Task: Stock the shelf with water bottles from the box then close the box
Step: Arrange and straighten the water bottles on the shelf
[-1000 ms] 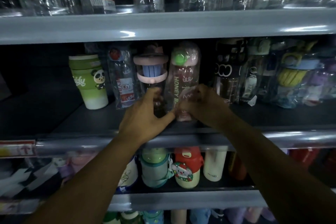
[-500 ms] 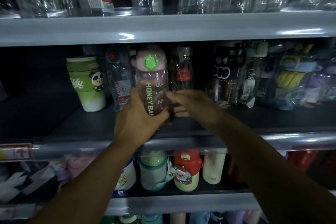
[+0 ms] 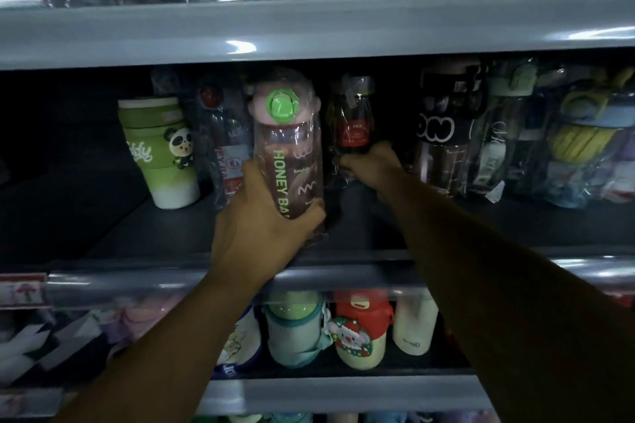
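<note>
Here, the water bottle (image 3: pixel 287 148) is a see-through pinkish one sealed in glossy clear wrap. It has a rounded pink lid with a bright green round button on its front, green letters reading "HONEY BA" running down its side, and pale squiggles printed beside them. It stands nearly upright at the front of the middle shelf (image 3: pixel 481 227); its base is hidden, so I cannot tell whether it touches the board.

The left hand (image 3: pixel 261 233) grips its lower part, with the thumb up the left side and the fingers curled round the bottom right.

Just to the right and further back stands a clear wrapped bottle with a red label (image 3: pixel 354 120). The right hand (image 3: pixel 372 166) is curled round its lower part, thumb on the left side.

Just left of the pink bottle, partly behind it, is another wrapped bottle with a red cap (image 3: pixel 223 148). Beyond that stands a green cup with a panda figure (image 3: pixel 161 154).

To the right of the right hand are a dark bottle lettered "ON" (image 3: pixel 443 134) and then a crowd of wrapped bottles, one of them yellow and blue (image 3: pixel 577 141).

On the shelf below stand a mint-green bottle (image 3: pixel 295 330), a red-topped Santa bottle (image 3: pixel 359 330) and a white bottle (image 3: pixel 414 326).
</note>
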`<action>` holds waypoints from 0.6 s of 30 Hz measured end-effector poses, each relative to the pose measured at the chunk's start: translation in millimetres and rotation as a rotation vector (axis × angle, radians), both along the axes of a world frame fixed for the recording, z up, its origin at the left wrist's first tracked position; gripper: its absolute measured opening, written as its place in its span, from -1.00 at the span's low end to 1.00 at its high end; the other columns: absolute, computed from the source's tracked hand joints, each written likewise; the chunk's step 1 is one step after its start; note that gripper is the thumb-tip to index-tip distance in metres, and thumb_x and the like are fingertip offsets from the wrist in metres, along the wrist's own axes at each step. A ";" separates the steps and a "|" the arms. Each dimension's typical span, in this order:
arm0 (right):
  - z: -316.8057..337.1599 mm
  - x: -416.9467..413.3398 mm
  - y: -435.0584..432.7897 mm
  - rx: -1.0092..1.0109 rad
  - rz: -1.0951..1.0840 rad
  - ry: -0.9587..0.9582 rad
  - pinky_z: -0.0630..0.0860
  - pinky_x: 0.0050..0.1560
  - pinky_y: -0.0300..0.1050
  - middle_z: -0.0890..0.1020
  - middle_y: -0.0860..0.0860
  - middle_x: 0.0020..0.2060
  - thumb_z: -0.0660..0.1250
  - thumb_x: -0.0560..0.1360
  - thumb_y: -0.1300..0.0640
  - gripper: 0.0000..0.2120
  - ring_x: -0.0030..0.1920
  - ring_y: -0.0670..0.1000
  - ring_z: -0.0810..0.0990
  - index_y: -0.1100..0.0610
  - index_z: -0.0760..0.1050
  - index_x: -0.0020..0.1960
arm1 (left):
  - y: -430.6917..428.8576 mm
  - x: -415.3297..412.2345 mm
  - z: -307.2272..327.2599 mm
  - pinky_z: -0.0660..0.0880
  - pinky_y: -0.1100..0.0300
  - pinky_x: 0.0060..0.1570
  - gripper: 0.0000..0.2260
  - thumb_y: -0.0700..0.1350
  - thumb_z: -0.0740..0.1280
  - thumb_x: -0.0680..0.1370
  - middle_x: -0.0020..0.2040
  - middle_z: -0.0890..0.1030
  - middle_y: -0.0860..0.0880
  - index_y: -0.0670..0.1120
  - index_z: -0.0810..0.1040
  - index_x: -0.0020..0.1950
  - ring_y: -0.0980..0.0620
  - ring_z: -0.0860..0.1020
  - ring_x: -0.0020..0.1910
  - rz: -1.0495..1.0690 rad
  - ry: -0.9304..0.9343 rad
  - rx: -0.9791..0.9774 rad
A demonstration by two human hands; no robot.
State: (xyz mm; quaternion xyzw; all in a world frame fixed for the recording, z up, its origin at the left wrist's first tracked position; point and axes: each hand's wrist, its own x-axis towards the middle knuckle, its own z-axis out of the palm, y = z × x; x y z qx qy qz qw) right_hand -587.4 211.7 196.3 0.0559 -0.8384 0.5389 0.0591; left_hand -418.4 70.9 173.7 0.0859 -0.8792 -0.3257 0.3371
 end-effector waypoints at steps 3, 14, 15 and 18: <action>1.9 -4.8 -2.4 -0.006 -0.019 0.038 0.42 -0.01 -0.19 0.62 0.11 0.06 0.51 0.48 0.08 -0.57 0.04 0.11 0.61 0.21 0.55 0.29 | -0.6 0.0 -0.2 0.41 0.13 -0.05 -0.37 0.28 0.48 0.36 0.02 0.53 0.11 0.09 0.26 0.26 0.01 0.50 -0.09 -0.007 0.006 0.004; 0.5 24.6 6.8 0.136 -0.011 0.090 0.48 0.08 -0.07 0.49 0.16 0.33 0.52 0.49 0.02 -0.17 0.24 0.15 0.55 0.28 0.11 0.52 | 1.4 5.0 4.7 0.57 0.05 0.00 -0.35 0.26 0.51 0.37 -0.04 0.55 0.17 0.08 0.26 0.29 -0.02 0.59 -0.06 -0.028 -0.004 0.004; -1.0 32.2 9.4 0.170 -0.016 0.111 0.50 0.18 0.00 0.44 0.20 0.37 0.52 0.47 -0.02 -0.12 0.29 0.20 0.52 0.28 0.06 0.53 | 1.7 5.3 4.6 0.58 0.04 0.00 -0.35 0.27 0.50 0.37 0.00 0.58 0.12 0.08 0.26 0.29 -0.02 0.61 -0.05 -0.028 -0.006 0.005; -4.1 56.7 17.6 0.228 -0.066 0.166 0.48 0.33 0.19 0.41 0.22 0.38 0.58 0.37 -0.15 -0.03 0.34 0.25 0.48 0.24 0.10 0.48 | 1.9 5.2 4.9 0.57 0.04 0.01 -0.33 0.27 0.49 0.38 0.08 0.60 0.07 0.05 0.27 0.32 -0.03 0.61 -0.02 -0.032 -0.011 0.003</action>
